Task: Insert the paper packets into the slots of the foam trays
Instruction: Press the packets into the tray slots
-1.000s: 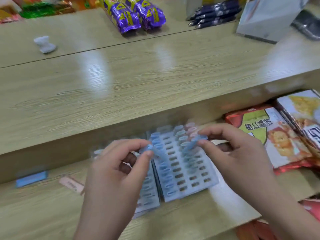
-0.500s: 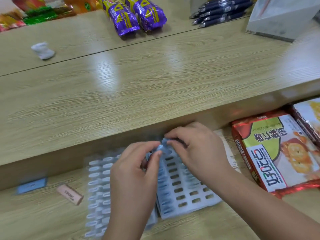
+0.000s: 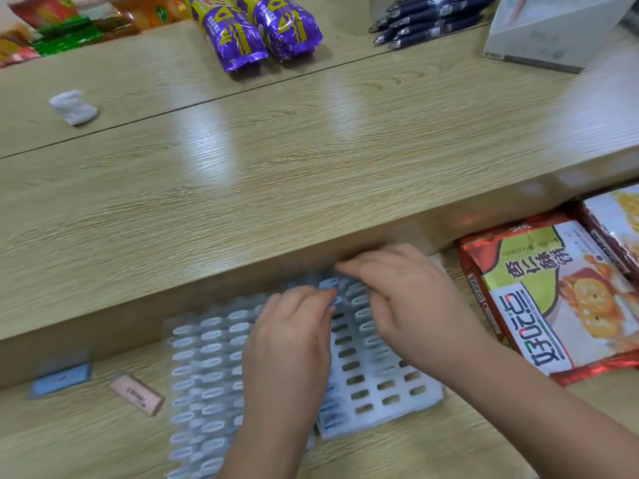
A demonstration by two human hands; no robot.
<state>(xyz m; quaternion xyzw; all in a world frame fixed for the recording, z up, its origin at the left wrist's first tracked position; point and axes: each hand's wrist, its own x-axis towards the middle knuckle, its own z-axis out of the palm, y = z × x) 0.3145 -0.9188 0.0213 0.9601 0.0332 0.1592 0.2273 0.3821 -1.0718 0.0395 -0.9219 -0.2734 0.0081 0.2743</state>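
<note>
From the head camera, two white foam trays lay side by side on the lower wooden shelf [image 3: 449,454]; the left tray [image 3: 204,385] had nearly every slot filled with pale blue packets, while the right tray [image 3: 383,388] showed many open slots in its middle and right columns; the left hand [image 3: 290,347] lay over the seam between the trays, its fingers bent and their tips closed narrowly on a blue packet [image 3: 328,283] standing at the far end of the right tray; the right hand [image 3: 408,305] hung just beside it over the far rows, fingers curled downward, though blur hid whether they held anything; a loose blue packet [image 3: 62,378] and a pink packet [image 3: 136,394] lay on the shelf well left of the trays; a biscuit bag [image 3: 553,299] lay to the right; on the upper desk [image 3: 276,174] were two purple snack bags [image 3: 256,32], dark pens [image 3: 432,19], a white box [image 3: 553,29] and a crumpled white scrap [image 3: 73,107]
</note>
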